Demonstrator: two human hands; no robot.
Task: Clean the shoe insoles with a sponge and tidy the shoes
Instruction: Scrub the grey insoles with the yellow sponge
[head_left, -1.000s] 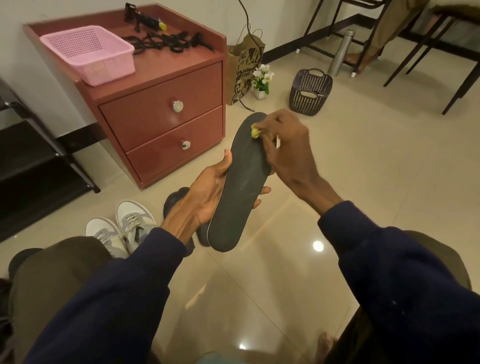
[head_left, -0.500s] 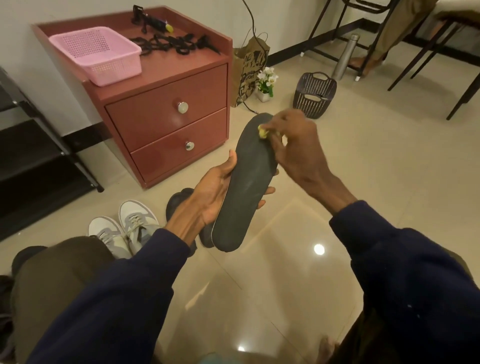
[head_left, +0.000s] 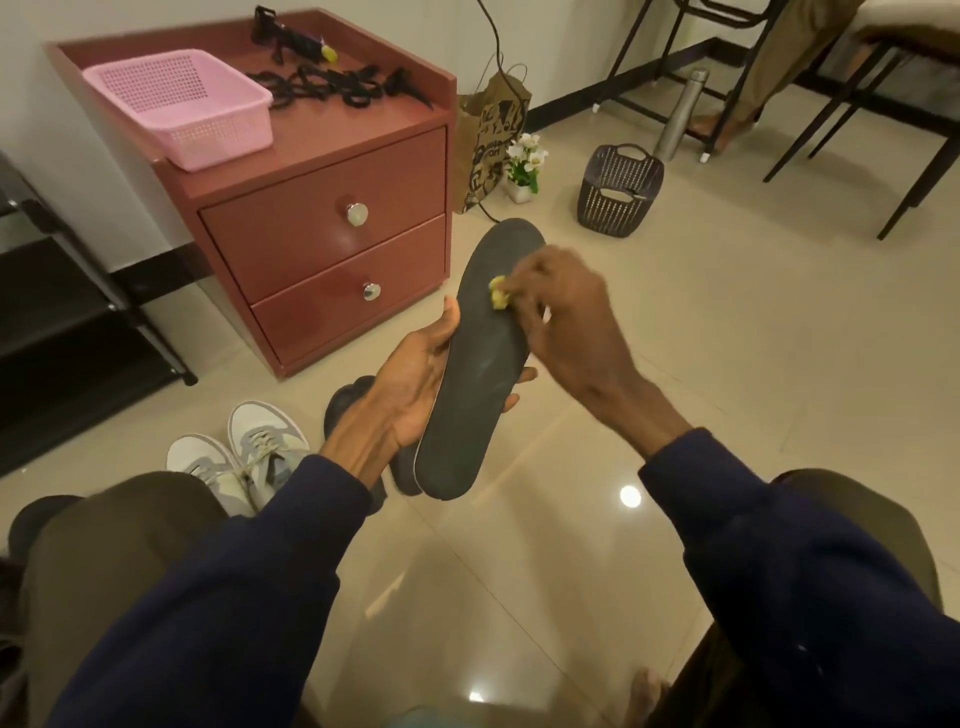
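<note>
**Wiping: sponge (head_left: 498, 292) moving down insole (head_left: 478, 374)**

The insole is hanging over the floor (head_left: 727, 364), toe pointing away, with the left hand (head_left: 415, 384) gripping its middle. The right hand (head_left: 561, 312) is pinching the sponge, now sliding from toe toward midsection. The heel is probably still awaiting wiping.

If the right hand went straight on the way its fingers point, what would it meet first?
Probably the insole itself: the right hand presses the yellow sponge onto it, fingers aimed at its left edge. Past that, likely the thumb of the left hand; depth unclear.
</note>
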